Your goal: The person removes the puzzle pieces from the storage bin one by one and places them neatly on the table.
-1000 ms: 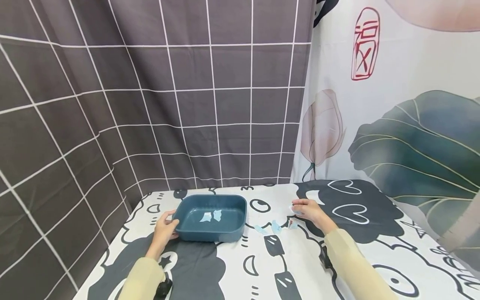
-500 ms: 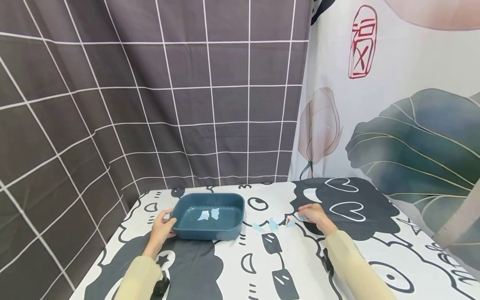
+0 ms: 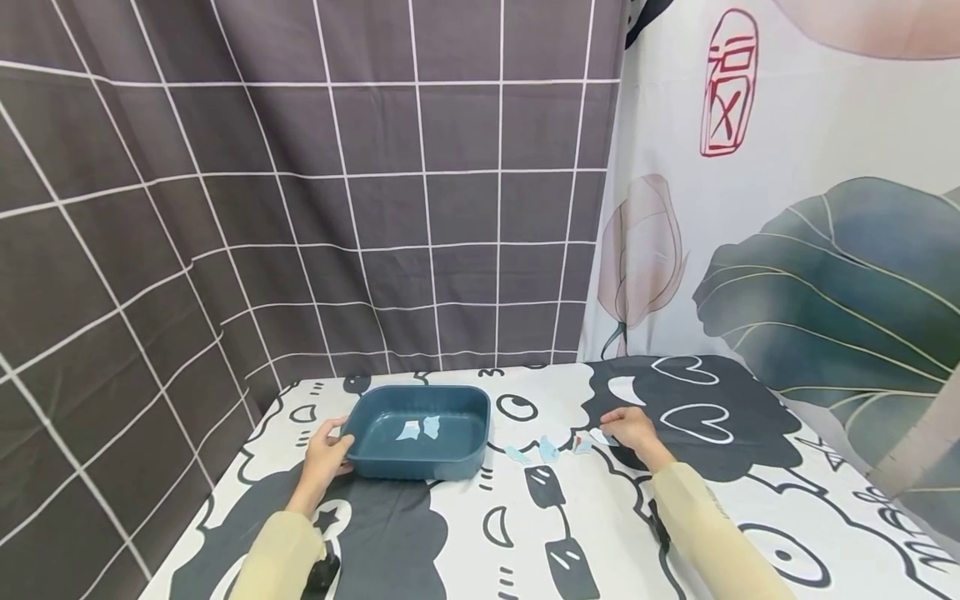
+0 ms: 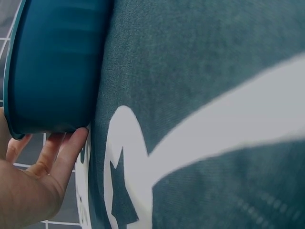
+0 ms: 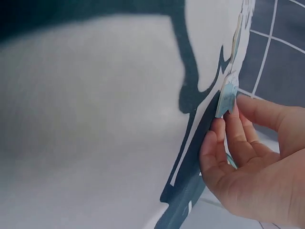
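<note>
My left hand [image 3: 325, 454] grips the left end of a dark teal rectangular basin [image 3: 416, 468], thumb at the rim and fingers against the outer wall, as the left wrist view shows. Inside the basin lie two pale-blue pieces [image 3: 431, 427]. To the right, my right hand [image 3: 632, 429] pinches a thin, flat pale-blue piece [image 5: 226, 99] with a notched edge, like a puzzle piece, low at the cloth. Left of those fingertips, a row of similar flat pieces [image 3: 549, 450] lies on the cloth; the nearest piece [image 3: 582, 443] has a red mark.
A black-and-white cartoon-print cloth [image 3: 517, 517] covers the table. Behind it hangs a dark grey curtain [image 3: 390, 208] with a white grid. On the right is a white hanging [image 3: 810, 167] printed with leaves and a red seal.
My right hand has moved a little right and down with its piece, to the right end of the row, and has barely moved since half a second ago. The left hand stays on the basin.
</note>
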`<state>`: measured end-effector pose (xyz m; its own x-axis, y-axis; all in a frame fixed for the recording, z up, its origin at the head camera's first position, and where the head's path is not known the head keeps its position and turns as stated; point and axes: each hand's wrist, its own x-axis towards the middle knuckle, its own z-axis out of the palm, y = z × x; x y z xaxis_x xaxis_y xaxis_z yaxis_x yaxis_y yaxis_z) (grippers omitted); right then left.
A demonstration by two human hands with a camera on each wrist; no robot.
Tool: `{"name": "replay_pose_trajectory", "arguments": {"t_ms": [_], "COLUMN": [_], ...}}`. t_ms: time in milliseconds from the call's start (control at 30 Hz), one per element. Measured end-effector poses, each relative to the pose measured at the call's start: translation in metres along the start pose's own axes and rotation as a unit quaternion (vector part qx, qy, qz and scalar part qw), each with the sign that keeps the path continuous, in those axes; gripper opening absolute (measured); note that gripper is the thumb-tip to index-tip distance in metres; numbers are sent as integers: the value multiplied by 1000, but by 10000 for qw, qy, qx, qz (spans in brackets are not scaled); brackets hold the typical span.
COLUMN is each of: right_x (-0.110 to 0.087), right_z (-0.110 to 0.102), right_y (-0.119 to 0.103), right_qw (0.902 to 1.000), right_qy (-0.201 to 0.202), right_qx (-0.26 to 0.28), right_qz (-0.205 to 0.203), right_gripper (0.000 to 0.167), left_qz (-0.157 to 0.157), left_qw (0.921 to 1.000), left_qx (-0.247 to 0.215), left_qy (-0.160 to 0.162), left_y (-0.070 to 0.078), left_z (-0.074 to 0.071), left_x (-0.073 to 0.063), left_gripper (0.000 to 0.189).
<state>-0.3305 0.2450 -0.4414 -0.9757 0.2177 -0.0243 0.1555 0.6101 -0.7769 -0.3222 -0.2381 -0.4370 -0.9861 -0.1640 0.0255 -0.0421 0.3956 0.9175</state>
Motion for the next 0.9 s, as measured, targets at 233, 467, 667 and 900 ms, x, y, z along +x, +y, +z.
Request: {"name": "replay_pose_trajectory", "arguments": {"t_ms": [233,467,667,900], "right_x": [0,2,5,4], "right_z": [-1,5,24,53], "right_y": [-5,-16,-37,-77], "right_qw": [9997,9980,9940,9860], "right_qy": [-155,-233,-151,-322], "right_qx": [137,423,670,1120], "right_qz": [-127,-397,-850,-1191], "right_gripper": [29,30,25,24], "left_qz": [21,10,-1,16], "left_qw": [10000,10000,10000,10000], "left_qx": [0,19,38,-16], "left_qy": [2,31,24,49], "left_y": [0,2,4,2], "left_z": [-1,-1,0,1], "left_x": [3,2,1,0], "left_gripper": [48,48,48,48]}}
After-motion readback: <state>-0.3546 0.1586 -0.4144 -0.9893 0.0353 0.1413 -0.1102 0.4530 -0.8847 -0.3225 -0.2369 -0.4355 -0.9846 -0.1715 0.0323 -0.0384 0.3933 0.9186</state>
